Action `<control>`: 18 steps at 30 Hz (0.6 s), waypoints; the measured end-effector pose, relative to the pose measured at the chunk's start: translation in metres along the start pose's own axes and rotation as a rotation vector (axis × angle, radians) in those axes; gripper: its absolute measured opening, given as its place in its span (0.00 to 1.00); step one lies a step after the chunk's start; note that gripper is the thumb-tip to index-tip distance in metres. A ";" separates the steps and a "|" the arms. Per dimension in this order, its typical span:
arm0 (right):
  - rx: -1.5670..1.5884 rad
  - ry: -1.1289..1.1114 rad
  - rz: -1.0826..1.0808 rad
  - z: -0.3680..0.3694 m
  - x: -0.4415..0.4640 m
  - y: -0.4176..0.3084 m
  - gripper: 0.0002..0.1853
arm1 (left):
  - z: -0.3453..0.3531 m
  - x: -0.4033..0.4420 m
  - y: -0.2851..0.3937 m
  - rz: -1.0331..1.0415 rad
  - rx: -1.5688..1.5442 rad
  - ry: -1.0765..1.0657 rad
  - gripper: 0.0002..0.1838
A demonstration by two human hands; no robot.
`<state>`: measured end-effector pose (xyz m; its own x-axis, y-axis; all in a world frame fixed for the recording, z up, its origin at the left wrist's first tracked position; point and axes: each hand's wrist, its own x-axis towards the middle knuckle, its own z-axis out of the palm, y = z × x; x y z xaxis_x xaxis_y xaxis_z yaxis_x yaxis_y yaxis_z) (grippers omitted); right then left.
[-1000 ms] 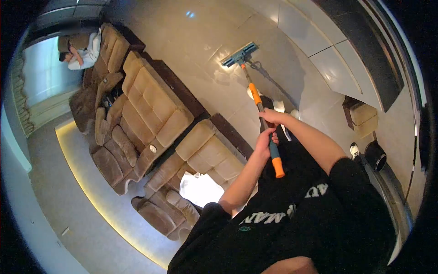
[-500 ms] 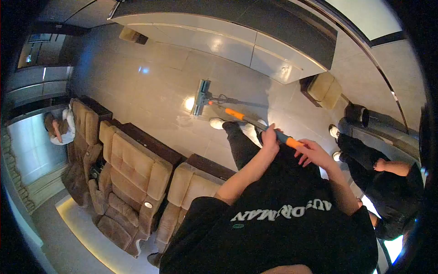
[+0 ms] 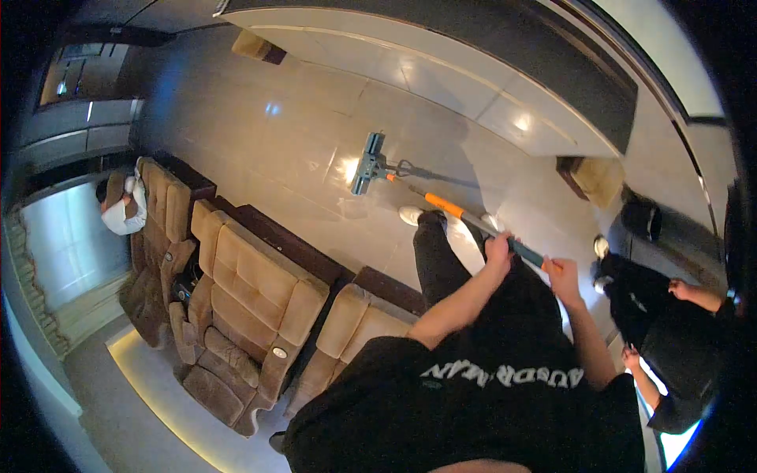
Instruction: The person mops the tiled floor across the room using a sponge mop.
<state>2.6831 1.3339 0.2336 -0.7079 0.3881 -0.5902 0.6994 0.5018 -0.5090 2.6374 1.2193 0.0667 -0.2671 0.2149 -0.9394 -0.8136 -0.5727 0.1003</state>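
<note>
A mop [image 3: 445,206] with an orange and grey pole reaches across the tiled floor, its flat blue-grey head [image 3: 368,164] resting on the tiles near a bright reflection. My left hand [image 3: 498,251] is closed around the pole's middle part. Closer to my body, my right hand [image 3: 561,276] grips the end of the handle and covers its orange tip. The pole slants from my hands toward the upper left, above my shoes.
Brown recliner seats [image 3: 252,284] line the left side. A long white cabinet [image 3: 410,63] runs along the top, near a beige stool [image 3: 595,181]. One person [image 3: 678,331] in black is at the right; another [image 3: 124,209] is at the far left.
The camera view has turned. The pole has swung from steep to a flatter slant. My right hand, open beside the handle's end half a second ago, is now closed on it.
</note>
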 end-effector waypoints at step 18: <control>0.258 -0.816 -0.148 0.331 0.147 -0.346 0.16 | -0.210 0.075 0.501 0.518 -0.122 0.211 0.09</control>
<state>2.3695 0.9613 0.1158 -0.5705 -0.3924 -0.7215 0.6765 0.2737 -0.6837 2.3183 0.7820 -0.0227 -0.4960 -0.2739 -0.8240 -0.5349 -0.6511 0.5384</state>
